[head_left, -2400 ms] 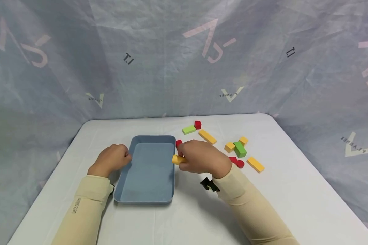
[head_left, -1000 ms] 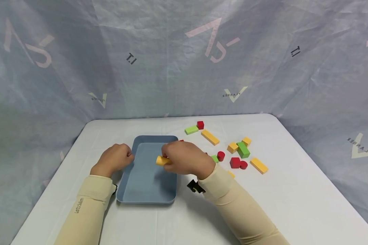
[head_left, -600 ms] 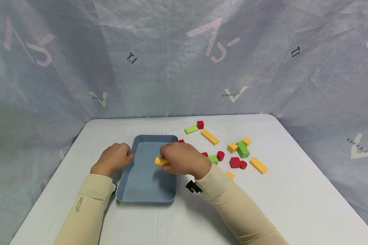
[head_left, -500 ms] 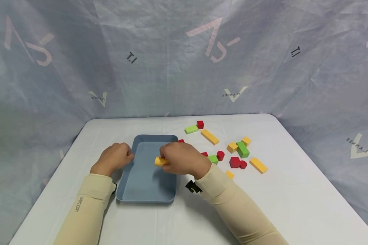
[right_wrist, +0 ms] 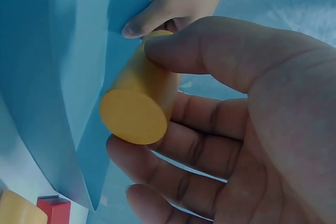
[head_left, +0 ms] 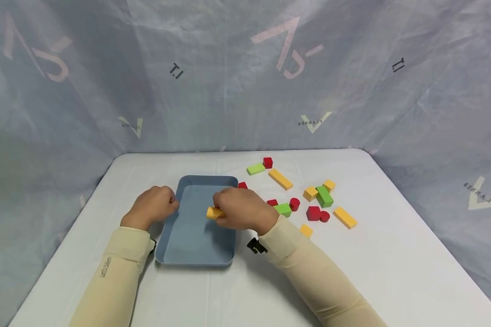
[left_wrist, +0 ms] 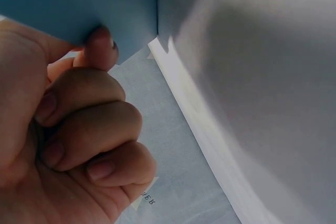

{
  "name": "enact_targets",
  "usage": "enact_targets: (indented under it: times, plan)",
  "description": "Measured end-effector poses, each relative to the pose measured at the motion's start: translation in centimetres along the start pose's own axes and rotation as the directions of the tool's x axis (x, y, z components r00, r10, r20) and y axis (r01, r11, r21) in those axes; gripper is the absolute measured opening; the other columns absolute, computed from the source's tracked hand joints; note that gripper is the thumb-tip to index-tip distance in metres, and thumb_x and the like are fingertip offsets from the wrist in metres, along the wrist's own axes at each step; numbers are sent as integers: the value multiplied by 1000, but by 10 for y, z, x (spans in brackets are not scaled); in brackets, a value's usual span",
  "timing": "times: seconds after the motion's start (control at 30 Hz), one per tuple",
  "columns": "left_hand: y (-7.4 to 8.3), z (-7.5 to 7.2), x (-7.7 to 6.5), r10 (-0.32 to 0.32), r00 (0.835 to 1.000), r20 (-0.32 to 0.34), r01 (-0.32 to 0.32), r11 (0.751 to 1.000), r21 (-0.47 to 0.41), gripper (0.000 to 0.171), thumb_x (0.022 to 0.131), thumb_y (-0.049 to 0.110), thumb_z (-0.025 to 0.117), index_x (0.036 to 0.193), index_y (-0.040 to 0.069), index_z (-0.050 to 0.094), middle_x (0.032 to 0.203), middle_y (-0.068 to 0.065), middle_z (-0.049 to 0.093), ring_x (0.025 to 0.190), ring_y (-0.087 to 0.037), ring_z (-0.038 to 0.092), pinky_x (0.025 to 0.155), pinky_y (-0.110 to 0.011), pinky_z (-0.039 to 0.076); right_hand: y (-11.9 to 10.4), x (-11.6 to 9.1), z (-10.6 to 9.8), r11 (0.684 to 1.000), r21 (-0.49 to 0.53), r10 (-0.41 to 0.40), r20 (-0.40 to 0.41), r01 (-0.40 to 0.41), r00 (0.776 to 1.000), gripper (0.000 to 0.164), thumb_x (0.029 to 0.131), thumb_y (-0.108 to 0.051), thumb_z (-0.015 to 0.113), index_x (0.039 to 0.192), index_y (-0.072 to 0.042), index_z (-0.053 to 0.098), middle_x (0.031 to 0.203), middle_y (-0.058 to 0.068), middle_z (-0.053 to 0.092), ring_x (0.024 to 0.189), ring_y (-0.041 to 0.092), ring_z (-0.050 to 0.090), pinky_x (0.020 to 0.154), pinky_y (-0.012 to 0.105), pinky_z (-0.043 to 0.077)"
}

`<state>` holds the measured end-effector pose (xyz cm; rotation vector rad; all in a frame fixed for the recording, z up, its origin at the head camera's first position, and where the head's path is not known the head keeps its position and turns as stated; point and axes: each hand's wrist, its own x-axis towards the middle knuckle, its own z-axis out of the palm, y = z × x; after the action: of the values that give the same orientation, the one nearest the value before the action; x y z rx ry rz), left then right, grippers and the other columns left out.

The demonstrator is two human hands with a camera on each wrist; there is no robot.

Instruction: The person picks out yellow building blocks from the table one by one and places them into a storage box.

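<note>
Yellow cylinder (head_left: pixel 214 213) is pinched by its sides in the right grip (head_left: pixel 243 209) above the blue tray (head_left: pixel 188 247), which the left grip (head_left: pixel 152 205) pinches (presumably to steady it).

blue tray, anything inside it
Only shadow shows on the visible floor of the blue tray. The right hand, holding a yellow cylinder over it, covers a patch at the right, and the left hand part of the left rim; those spots cannot be seen.
</note>
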<state>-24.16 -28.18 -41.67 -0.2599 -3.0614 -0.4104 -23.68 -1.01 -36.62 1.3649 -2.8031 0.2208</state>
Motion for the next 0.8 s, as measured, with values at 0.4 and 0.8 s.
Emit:
enact_targets:
  times: [0.4, 0.8]
  plan:
    - [-2, -1, 3, -9, 1000, 27, 9, 1000, -3, 39, 82, 15, 55, 47, 19, 37, 43, 7, 29, 39, -12, 28, 37, -30, 26, 0, 5, 9, 1000, -29, 8, 48, -7, 999, 13, 78, -24, 68, 78, -23, 55, 69, -8, 51, 59, 8, 46, 51, 23, 43]
    - [-2, 0, 3, -12, 1000, 28, 12, 1000, 0, 39, 81, 14, 54, 47, 19, 36, 44, 6, 29, 39, -12, 27, 37, -30, 25, -4, 6, 14, 999, -38, 6, 108, -2, 994, 14, 80, -27, 70, 85, -21, 58, 71, -9, 54, 62, 8, 48, 51, 22, 44]
